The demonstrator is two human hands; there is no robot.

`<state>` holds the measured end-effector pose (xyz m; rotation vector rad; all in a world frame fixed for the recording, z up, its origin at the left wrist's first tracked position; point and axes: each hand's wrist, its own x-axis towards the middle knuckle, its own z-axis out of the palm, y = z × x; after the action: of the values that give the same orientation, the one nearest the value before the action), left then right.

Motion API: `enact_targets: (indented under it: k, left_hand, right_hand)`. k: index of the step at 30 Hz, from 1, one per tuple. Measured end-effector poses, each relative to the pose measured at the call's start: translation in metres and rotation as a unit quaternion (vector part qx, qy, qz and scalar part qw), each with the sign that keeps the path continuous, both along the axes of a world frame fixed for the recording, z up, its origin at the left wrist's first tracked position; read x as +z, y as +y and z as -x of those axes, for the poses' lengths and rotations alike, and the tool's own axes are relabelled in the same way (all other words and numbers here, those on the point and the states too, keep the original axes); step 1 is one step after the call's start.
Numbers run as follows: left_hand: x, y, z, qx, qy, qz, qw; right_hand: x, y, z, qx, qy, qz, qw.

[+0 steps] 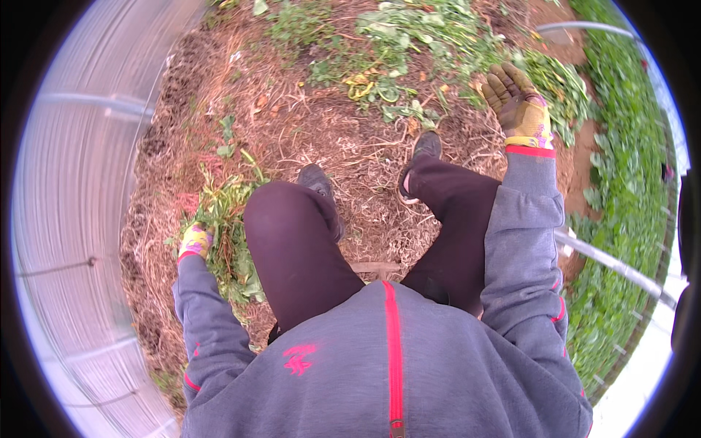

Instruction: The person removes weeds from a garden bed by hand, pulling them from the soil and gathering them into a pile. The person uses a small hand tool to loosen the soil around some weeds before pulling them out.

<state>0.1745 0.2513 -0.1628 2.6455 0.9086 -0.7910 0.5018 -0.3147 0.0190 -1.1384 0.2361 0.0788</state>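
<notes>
My left hand point(196, 241), in a yellow patterned glove with a red cuff, is closed at the edge of a bunch of pulled green plants point(233, 241). Leaves hide most of its fingers. The bunch lies alongside my left knee, its leaves and stems tangled. On the other side, my right hand point(517, 107) is held out past my right knee with the palm turned up. Its fingers are spread a little and nothing lies in them; the glove's palm is stained dark. Close beside it is a heap of long green leaves point(561, 90).
Dry stems and straw point(361, 153) cover the soil around my shoes. More pulled greens point(421, 33) lie ahead. A plastic sheet wall point(82, 191) runs along the left. At right are a metal pipe point(613, 265) and a bed of growing leafy plants point(630, 180).
</notes>
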Motion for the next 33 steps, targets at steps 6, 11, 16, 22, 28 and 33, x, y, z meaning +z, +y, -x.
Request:
enact_targets:
  k: [6, 11, 16, 22, 28, 33]
  left_hand:
    - [0.072, -0.015, -0.07, -0.062, -0.24, -0.046, 0.968]
    - [0.142, -0.093, -0.142, -0.091, -0.469, 0.041, 0.878]
    - [0.188, -0.188, -0.188, -0.085, -0.594, 0.187, 0.778]
    - [0.228, -0.263, -0.22, -0.296, -0.653, 0.074, 0.693]
    - [0.231, -0.301, -0.254, -0.025, -0.556, 0.445, 0.701]
    - [0.203, -0.292, -0.281, 0.142, -0.559, 0.57, 0.585]
  right_hand:
    - [-0.066, -0.113, 0.072, -0.107, -0.041, 0.214, 0.97]
    - [-0.168, -0.158, 0.188, -0.29, 0.273, 0.084, 0.913]
    - [-0.211, -0.168, 0.278, -0.218, 0.405, 0.209, 0.863]
    - [-0.204, -0.162, 0.247, -0.157, 0.402, 0.184, 0.883]
    - [-0.209, -0.162, 0.182, 0.069, 0.244, 0.503, 0.826]
    - [-0.18, -0.171, 0.041, 0.294, 0.082, 0.761, 0.573]
